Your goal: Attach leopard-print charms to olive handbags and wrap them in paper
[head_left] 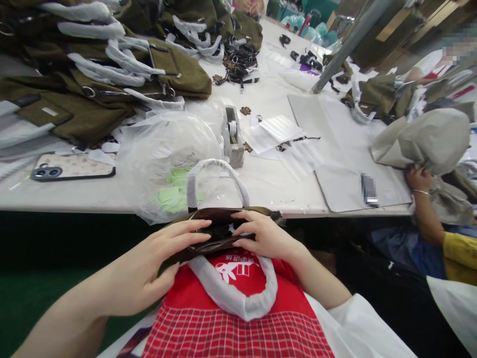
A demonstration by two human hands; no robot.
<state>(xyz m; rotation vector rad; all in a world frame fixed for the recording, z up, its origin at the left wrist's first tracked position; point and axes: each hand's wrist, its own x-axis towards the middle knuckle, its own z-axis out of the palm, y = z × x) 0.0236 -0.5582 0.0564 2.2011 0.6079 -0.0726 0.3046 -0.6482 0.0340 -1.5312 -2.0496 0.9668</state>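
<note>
An olive-brown handbag [223, 242] is at the table's front edge, against my red apron. Its zipped mouth gapes, showing a dark inside with a small white bit. White wrapping covers its two handles: the far handle [218, 164] stands up, and the near handle [244, 303] hangs over the apron. My left hand [160, 253] holds the bag's left side, fingers over the rim and thumb outside. On the right side, my right hand [264, 236] holds the rim with its fingers bent over into the opening; its thumb is hidden.
Olive bags [179, 69] with wrapped handles pile up at the back left. Nearby are a phone [74, 166], a clear plastic bag [149, 144] with green slips, and a tape dispenser [233, 136]. A metal post [346, 47] rises behind. A co-worker's hand [419, 179] grips beige cloth at right.
</note>
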